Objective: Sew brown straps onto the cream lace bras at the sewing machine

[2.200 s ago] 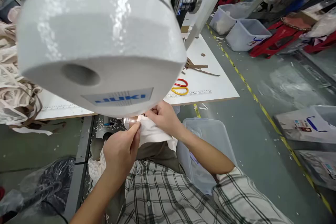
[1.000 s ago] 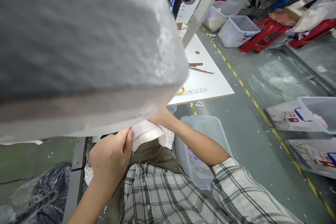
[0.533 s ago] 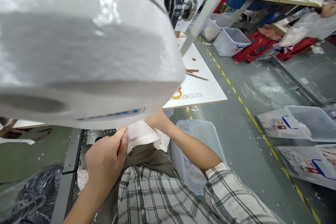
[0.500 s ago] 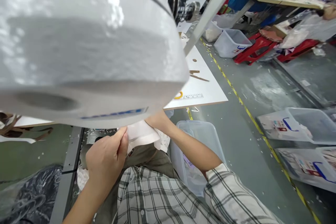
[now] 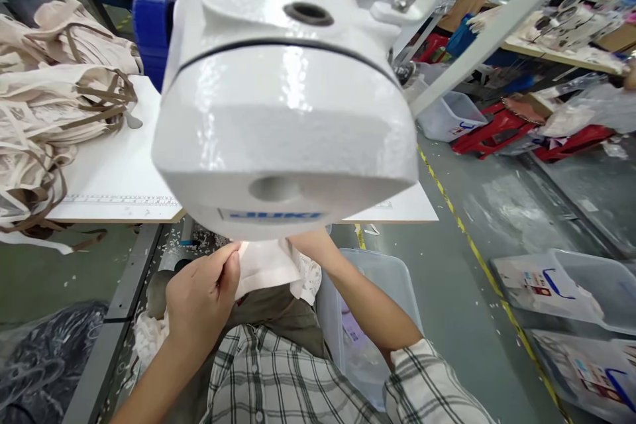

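Observation:
The white sewing machine head (image 5: pixel 283 126) with blue JUKI lettering fills the middle of the view. Just under its front edge, my left hand (image 5: pixel 201 288) pinches the left edge of a pale pink piece of fabric (image 5: pixel 268 265) between thumb and fingers. My right hand (image 5: pixel 312 243) lies against the right side of the same fabric, its fingers hidden behind the machine head. Lace (image 5: pixel 309 278) hangs at the fabric's right side, above my lap. The needle area is out of sight behind the machine head.
Beige garment pieces with brown straps (image 5: pixel 64 106) are piled on the white table (image 5: pixel 134 165) at left. A clear plastic bin (image 5: pixel 397 278) stands by my right leg. Other bins (image 5: pixel 551 285) and a red stool (image 5: pixel 497 122) are on the floor at right.
My view has tilted up and drawn back, so the machine head appears smaller and the garment pile shows at left. Both hands stay at the fabric with little visible movement.

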The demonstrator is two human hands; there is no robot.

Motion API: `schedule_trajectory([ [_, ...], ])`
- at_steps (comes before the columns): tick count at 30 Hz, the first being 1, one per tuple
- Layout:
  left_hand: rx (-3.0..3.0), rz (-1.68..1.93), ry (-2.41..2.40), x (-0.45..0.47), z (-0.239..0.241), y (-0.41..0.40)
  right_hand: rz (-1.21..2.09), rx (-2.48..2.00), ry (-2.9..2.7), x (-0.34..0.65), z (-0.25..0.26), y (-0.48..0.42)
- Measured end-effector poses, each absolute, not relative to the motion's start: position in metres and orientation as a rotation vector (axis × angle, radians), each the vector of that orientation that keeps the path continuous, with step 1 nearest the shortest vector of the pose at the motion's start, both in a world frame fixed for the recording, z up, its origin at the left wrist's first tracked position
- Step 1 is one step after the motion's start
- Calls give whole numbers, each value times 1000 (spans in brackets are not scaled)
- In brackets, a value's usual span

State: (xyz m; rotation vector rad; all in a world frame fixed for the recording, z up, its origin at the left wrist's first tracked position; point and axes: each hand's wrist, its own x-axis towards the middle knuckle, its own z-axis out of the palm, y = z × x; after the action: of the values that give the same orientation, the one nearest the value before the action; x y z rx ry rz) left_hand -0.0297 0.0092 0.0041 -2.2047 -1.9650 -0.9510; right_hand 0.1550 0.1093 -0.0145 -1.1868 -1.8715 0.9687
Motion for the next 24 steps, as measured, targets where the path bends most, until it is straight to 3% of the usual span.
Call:
schedule_trajectory([
  [15,-2206,-1030,-2053,-36,5,8,1281,-1176,-1516,155,-16,99],
  [24,-2326,-986,-2116,-37,8,-2,1936,-989,-664,154,-37,42],
])
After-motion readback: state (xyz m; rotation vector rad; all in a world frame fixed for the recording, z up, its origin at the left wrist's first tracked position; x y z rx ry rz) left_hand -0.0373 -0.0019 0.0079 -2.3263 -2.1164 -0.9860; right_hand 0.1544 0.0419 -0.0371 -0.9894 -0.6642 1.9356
